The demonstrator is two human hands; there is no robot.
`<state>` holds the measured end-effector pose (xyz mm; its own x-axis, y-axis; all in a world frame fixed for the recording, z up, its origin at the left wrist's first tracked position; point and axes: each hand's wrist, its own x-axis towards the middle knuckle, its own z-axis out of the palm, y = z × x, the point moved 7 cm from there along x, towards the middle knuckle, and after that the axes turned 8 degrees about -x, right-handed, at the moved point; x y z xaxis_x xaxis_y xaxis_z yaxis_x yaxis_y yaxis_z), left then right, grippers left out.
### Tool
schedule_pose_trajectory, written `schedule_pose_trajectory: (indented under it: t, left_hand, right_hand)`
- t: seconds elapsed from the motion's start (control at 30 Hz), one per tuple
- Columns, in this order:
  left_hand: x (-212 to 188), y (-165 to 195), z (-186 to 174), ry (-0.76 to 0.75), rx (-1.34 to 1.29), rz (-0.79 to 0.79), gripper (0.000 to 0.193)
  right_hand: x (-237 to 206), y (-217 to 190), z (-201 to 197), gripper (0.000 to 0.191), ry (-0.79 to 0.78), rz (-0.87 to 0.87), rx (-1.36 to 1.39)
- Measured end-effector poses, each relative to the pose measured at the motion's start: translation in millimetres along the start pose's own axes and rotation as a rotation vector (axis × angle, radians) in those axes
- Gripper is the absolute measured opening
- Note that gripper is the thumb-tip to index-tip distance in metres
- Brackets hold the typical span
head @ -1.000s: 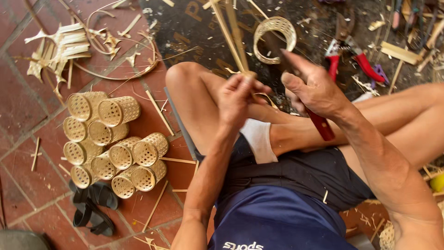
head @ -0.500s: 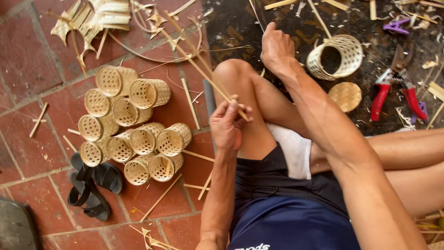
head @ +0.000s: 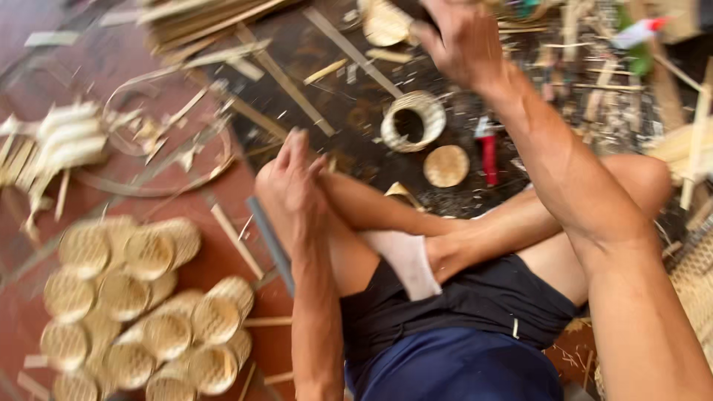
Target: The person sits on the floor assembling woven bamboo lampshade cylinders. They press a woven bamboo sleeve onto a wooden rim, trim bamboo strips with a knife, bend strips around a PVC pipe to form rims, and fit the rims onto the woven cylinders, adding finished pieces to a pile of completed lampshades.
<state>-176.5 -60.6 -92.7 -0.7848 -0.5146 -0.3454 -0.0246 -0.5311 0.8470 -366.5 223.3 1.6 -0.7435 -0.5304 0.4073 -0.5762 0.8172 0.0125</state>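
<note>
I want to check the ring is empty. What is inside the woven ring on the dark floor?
Inside the woven ring only dark floor shows, with no object in it. The near wall hides a small part of its inside.

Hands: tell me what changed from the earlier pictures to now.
The right hand has reached forward past the woven ring toward the scraps. The left hand let go of the bamboo strips and now rests on the knee. The pile of small baskets stayed put.
</note>
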Motion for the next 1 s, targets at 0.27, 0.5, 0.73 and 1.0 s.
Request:
schedule_pose_trajectory:
  t: [0.27, 0.5, 0.73, 1.0]
  left_hand:
    - [-86.4, -101.1, 57.2, -0.296, -0.174, -0.099, 0.022]
    - [-134.9, -107.9, 92.8, -0.798, 0.673, -0.223, 0.020]
    - [-64.0, 33.0, -116.7, 0.202, 1.101, 0.507, 0.026]
    - [-44.1, -32.3, -199.7, 0.162, 1.197, 0.225, 0.042]
  right_hand:
    - [-196.9, 111.6, 23.6, 0.046, -0.195, 0.210, -0.216]
    - [-179.8, -42.8, 14.9, 0.026, -0.345, 0.672, 1.471]
    - [-184.0, -61.4, -11.4, 0.030, -0.096, 0.697, 1.536]
    - [-188.0, -54.8, 3.9, 0.022, 0.260, 0.722, 1.882]
